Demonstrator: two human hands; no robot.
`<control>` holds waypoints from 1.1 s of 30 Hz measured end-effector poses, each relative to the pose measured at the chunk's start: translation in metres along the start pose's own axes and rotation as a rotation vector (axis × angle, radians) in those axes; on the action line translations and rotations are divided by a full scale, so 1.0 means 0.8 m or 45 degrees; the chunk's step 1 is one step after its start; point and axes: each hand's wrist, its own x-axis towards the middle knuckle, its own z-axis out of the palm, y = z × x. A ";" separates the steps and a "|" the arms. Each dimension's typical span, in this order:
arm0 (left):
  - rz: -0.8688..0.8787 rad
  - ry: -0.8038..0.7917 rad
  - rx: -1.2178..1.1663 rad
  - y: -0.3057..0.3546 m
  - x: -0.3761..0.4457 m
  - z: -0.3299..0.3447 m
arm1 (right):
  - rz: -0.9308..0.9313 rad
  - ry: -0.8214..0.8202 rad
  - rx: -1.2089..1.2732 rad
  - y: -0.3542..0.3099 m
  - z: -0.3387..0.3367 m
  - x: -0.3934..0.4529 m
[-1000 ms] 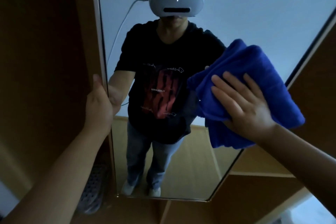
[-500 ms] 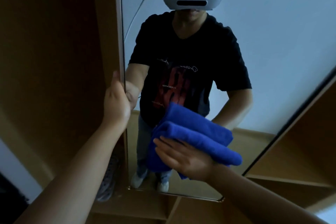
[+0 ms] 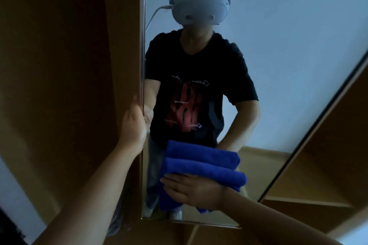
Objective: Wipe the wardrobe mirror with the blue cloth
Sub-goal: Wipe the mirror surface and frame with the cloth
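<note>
The wardrobe mirror (image 3: 288, 65) occupies the centre and right of the frame, mounted on a brown wooden door (image 3: 69, 65) that fills the left side. The left hand (image 3: 134, 123) is at centre left, fingers curled round the mirror's left edge and gripping it. The right hand (image 3: 191, 191) is at lower centre, fingers extended and lying flat on the blue cloth (image 3: 203, 167), pressing it against the glass. The blue cloth is folded into a thick pad and sits on the lower part of the mirror, just above the bottom edge; its own reflection appears directly above it. The glass reflects a person in a black T-shirt (image 3: 199, 85) with a red print, wearing a grey headset (image 3: 199, 6) with a cable running from its side. Wooden shelves (image 3: 318, 195) occupy the lower right of the frame.
</note>
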 end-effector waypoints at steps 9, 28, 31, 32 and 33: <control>-0.086 -0.080 -0.249 0.003 -0.004 -0.007 | 0.619 0.755 0.111 0.167 -0.134 0.038; -0.016 -0.085 0.170 0.016 -0.013 -0.010 | 0.201 0.081 -0.090 0.063 -0.066 0.019; 0.040 -0.143 0.190 0.032 -0.014 -0.013 | 0.132 0.055 -0.146 0.077 -0.078 0.018; 0.070 -0.178 0.189 0.040 -0.013 -0.013 | 0.162 0.091 -0.153 0.084 -0.083 0.016; 0.100 -0.185 0.184 0.049 -0.011 -0.014 | 0.219 0.158 -0.143 0.092 -0.090 0.016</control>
